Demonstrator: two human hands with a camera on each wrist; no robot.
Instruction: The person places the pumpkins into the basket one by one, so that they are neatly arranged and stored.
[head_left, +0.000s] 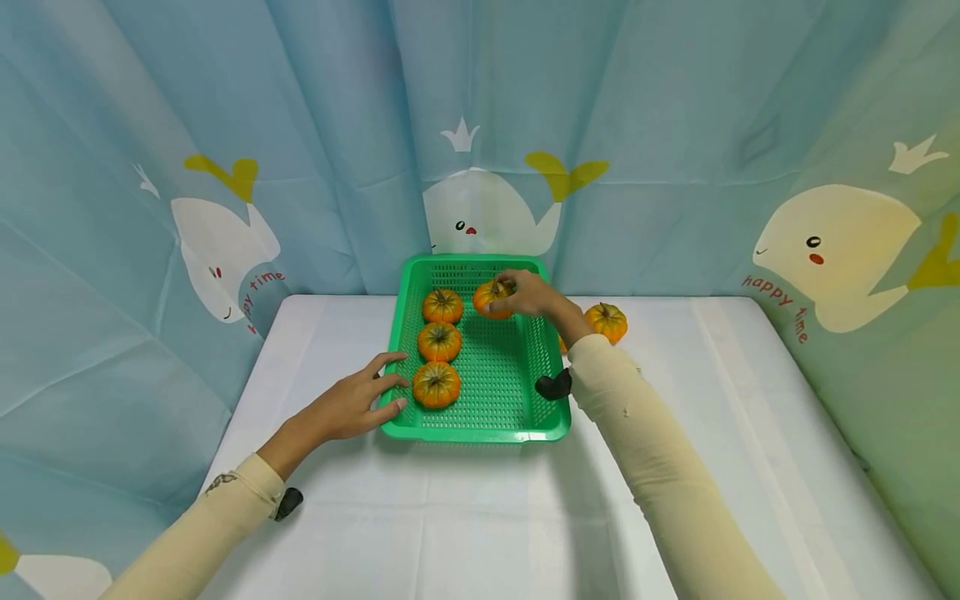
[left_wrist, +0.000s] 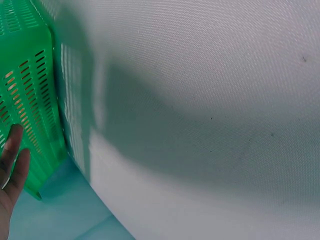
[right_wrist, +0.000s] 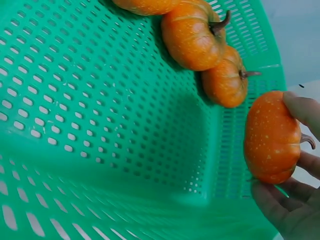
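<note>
A green perforated basket (head_left: pixel 487 435) holds a column of three small orange pumpkins (head_left: pixel 438 342) along its left side. Above the basket's back right part, my right hand (head_left: pixel 528 293) grips another pumpkin (head_left: pixel 491 298) between thumb and fingers. In the right wrist view this pumpkin (right_wrist: pixel 272 137) has its stem toward the palm of the hand (right_wrist: pixel 295 210), and the other three pumpkins (right_wrist: pixel 192 35) lie beyond. My left hand (head_left: pixel 352 404) rests its spread fingers on the basket's left rim; in the left wrist view its fingers (left_wrist: pixel 17 172) are beside the basket wall (left_wrist: pixel 35 95).
Right of the basket, a pumpkin (head_left: pixel 606 322) lies on the white table (head_left: pixel 712 417), with part of another showing beside my right forearm. A blue curtain (head_left: pixel 337 125) with whale prints hangs behind the table and along its sides.
</note>
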